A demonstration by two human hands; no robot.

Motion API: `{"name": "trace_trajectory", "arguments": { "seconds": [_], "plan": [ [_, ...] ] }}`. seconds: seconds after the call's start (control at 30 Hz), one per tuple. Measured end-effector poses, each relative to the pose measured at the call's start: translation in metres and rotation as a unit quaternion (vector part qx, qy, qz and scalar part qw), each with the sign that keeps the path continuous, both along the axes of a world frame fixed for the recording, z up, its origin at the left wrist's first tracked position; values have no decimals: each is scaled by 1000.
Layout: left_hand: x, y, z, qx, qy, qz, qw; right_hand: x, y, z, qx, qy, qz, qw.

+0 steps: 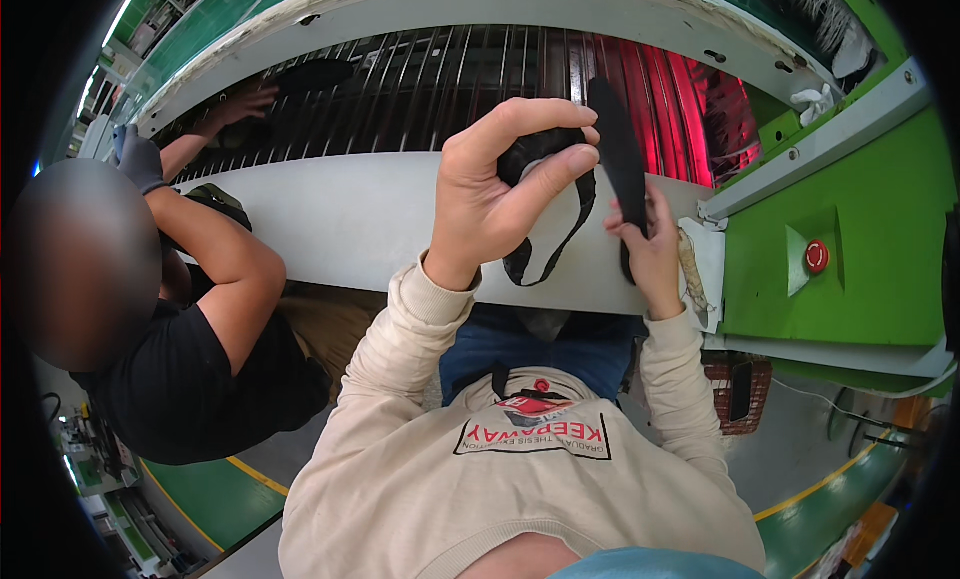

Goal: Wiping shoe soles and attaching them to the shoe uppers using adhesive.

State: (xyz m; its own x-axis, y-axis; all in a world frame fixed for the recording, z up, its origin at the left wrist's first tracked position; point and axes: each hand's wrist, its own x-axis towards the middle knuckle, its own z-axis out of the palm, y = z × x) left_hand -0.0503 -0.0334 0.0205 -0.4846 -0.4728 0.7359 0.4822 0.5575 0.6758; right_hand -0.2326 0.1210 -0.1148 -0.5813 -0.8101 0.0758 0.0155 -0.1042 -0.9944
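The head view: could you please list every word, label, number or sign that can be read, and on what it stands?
Beige sweatshirt: upside-down chest print in red and dark letters; wording not copied here.
Red button on the green panel: faint pale marks, too small to read.
Black strip in the right hand: no lettering visible.

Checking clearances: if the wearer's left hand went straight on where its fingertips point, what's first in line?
Likely the long black flat piece in the right hand, just right of the left hand. Depth is unclear from this one view, so the fingertips might pass above it.
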Motion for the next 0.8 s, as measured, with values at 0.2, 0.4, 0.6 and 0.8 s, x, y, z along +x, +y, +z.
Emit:
{"name": "trace_trajectory", "arguments": {
  "seconds": [0.2,0.4,0.6,0.8],
  "plan": [
    [3,-9,-1,-63,-19,-6,998,19,8,18,-46,-120,-5,992],
    [4,4,1,16,26,15,999,35,9,46,-65,-147,-32,986],
    [3,2,-1,29,24,-18,999,20,5,11,31,89,-26,995],
    [9,6,0,-2,30,-10,999,-36,63,1,171,550,-298,761]
  ]
}}
